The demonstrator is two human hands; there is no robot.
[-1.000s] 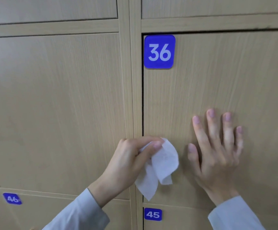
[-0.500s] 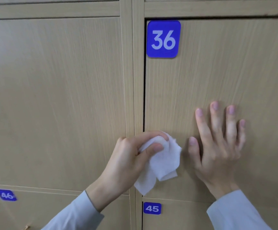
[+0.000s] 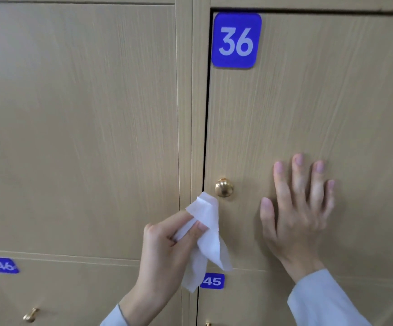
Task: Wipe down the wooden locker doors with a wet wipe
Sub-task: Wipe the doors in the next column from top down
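Locker door 36 [image 3: 308, 109] is light wood with a blue number plate [image 3: 236, 40] at its top left and a brass knob [image 3: 224, 187] near its left edge. My left hand [image 3: 167, 250] pinches a crumpled white wet wipe [image 3: 206, 236] between thumb and fingers, just below and left of the knob, with the wipe's top corner close to the knob. My right hand [image 3: 299, 215] lies flat on door 36 with fingers spread, to the right of the knob.
A plain locker door [image 3: 78, 123] fills the left. Below are door 46 [image 3: 4, 265] with a brass knob [image 3: 30, 315] and door 45 [image 3: 212, 281]. A wooden post [image 3: 192, 102] separates the two columns.
My left hand with the wipe has come off the brass knob and dropped down and left, so the knob now shows. My right hand has stayed flat on door 36.
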